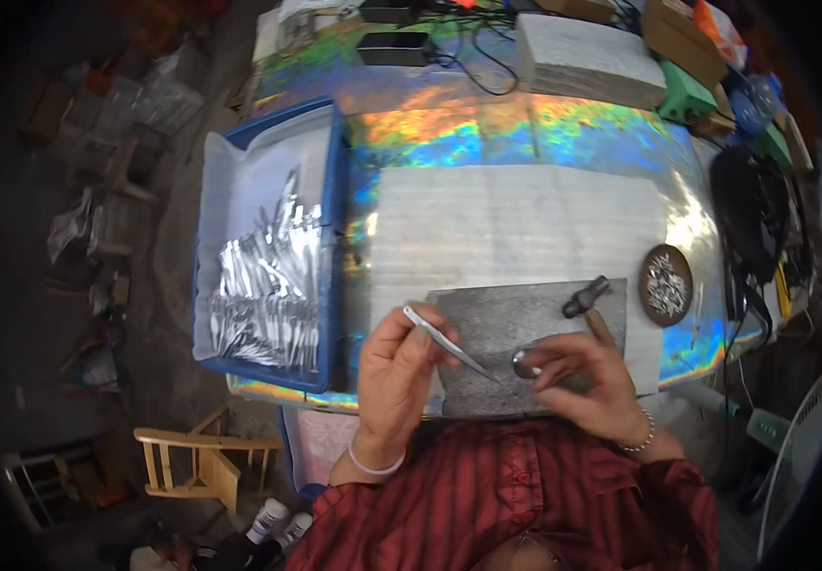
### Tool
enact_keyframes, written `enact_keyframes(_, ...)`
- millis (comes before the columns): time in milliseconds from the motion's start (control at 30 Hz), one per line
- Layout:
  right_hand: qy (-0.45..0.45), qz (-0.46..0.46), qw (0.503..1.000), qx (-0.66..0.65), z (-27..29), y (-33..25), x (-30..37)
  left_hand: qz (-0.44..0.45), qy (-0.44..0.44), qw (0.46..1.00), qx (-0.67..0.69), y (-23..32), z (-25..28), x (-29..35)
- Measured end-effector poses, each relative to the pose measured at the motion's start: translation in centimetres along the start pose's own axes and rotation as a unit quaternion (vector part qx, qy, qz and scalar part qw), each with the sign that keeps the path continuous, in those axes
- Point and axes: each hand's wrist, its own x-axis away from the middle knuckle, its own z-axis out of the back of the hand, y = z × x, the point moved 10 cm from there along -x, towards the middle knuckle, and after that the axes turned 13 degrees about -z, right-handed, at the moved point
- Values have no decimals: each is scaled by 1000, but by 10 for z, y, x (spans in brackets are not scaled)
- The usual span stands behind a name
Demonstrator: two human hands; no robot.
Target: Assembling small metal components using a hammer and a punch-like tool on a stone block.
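One slim pointed tool [449, 343] sits pinched in my left hand [394, 371], above the grey slab [487, 319]. My right hand [590, 381] curls beside a shiny round thing [526, 364]; I can't tell whether I grip it. White sheeting [516, 224] lies over the iridescent tabletop [416, 138], a blue tray [332, 257] of silvery pieces [264, 300] at its left, a wooden chair [206, 441] on the dim floor [171, 257].

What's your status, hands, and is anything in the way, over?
Left hand: gripping slim silver tool over gray mat. Right hand: fingers curled by small shiny round thing, grip unclear. Possibly in the way: hammer just beyond right hand.
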Motion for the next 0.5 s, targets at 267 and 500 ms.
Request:
enact_keyframes(267,285,47,888,359,68,-24,21,-188,-65,687,-699,24,29,-90)
enact_keyframes(500,253,45,842,474,55,-6,26,-154,-63,673,-721,-4,42,-98)
